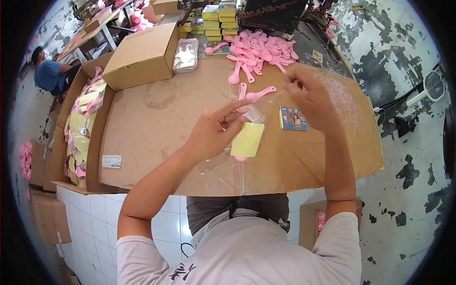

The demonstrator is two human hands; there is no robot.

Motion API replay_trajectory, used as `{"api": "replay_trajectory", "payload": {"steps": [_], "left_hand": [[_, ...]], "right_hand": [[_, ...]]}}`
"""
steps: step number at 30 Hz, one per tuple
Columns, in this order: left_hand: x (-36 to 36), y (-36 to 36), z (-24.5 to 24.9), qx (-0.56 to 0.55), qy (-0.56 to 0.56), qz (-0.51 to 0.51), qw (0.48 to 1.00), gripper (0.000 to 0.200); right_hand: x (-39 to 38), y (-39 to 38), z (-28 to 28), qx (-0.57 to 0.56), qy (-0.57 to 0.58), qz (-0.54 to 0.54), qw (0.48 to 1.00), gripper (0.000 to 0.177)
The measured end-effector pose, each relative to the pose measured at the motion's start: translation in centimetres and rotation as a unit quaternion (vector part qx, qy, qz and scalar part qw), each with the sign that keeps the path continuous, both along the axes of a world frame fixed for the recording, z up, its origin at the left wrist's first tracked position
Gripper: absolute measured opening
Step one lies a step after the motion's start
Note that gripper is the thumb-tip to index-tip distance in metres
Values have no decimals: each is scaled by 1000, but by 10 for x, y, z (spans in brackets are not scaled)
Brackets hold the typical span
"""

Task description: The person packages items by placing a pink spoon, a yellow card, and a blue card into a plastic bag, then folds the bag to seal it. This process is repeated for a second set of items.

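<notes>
My left hand (216,128) pinches the upper edge of a clear plastic bag (255,114). In the bag are a yellow card (248,140) and a pink spoon (241,158), whose end shows below the card. My right hand (308,97) is raised to the right of the bag with its fingers curled together; I cannot tell what is in them. Two loose pink spoons (261,94) lie just beyond my left fingertips. Below my right hand lies a small stack of printed cards (293,118) with a picture on top.
A heap of pink spoons (261,50) covers the table's far side, with stacked yellow card packs (220,21) behind. Clear bags (185,54) lie beside a closed carton (140,57). An open box (107,137) of packed bags stands left. A person (50,71) sits far left.
</notes>
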State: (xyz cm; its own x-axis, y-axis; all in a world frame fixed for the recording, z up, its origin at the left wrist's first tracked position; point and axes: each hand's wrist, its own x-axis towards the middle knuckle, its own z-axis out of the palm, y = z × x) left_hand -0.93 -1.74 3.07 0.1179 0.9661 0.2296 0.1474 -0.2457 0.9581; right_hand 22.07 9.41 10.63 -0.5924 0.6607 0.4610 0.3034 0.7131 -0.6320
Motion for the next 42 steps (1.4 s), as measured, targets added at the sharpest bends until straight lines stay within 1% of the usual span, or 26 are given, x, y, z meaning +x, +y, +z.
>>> {"api": "replay_trajectory", "payload": {"steps": [1,2,3,5,6,8,9,10,11,12,13,15,16,19,21,22,23,25,28,31,34,36,39,42], "left_hand": [[-2,2,-2,-14,-9,7,1000,45],[-4,5,-6,-28,-19,13,999,44],[-5,8,-9,-43,-27,18,999,44],[-6,11,-14,-30,-46,6,998,42],[-6,11,-15,-25,-55,-1,998,42],[-5,10,-15,-38,-73,-13,996,42],[-5,10,-14,-44,-83,-18,995,41],[-5,10,-12,-38,-76,-19,996,41],[-4,9,-10,-34,-67,-21,997,40],[-4,9,-9,-28,-60,-22,998,39],[-3,11,-10,-38,-88,-22,995,37],[-1,14,-14,-65,-143,-25,987,34],[0,15,-16,-70,-136,-17,988,32],[0,21,-20,-64,-116,6,991,28],[0,20,-25,-51,-109,17,993,28],[2,18,-22,-59,-106,19,992,28],[4,16,-16,-66,-102,21,992,28],[8,15,-15,-67,-105,21,992,29],[9,15,-19,-57,-121,18,991,29],[6,14,-13,-65,-135,21,988,29],[3,18,-19,-62,-146,18,987,29],[2,20,-25,-65,-143,6,988,28],[0,19,-25,-83,-97,19,992,26],[3,19,-25,-87,-132,28,987,23]], "right_hand": [[18,1,7,-181,39,51,981,12],[46,11,10,-261,68,114,956,12],[73,20,12,-338,97,174,920,14],[97,36,13,-263,-29,38,963,10],[104,44,11,-223,-92,-31,970,11],[124,63,2,-134,-214,-166,953,17],[145,75,-5,-86,-273,-230,930,21],[224,128,-96,243,-459,-364,773,30],[225,124,-94,203,-371,-353,834,33],[221,115,-86,162,-279,-336,885,35],[215,109,-77,119,-185,-311,925,38],[200,90,-63,181,-208,-349,895,37],[191,80,-60,211,-218,-370,878,36],[145,62,-60,124,-84,-261,954,33],[96,29,-57,-47,-37,-177,982,28],[77,16,-60,-55,-44,-98,993,29],[60,4,-62,-62,-50,-18,997,29],[20,-24,-59,-114,20,80,990,35],[3,-15,-76,-239,30,118,963,38],[-3,-10,-78,-327,120,174,921,33],[0,-8,-85,-318,129,151,927,27],[2,-9,-87,-337,138,123,923,24],[3,-9,-87,-354,136,89,921,19],[3,-9,-92,-363,158,73,915,16]]}}
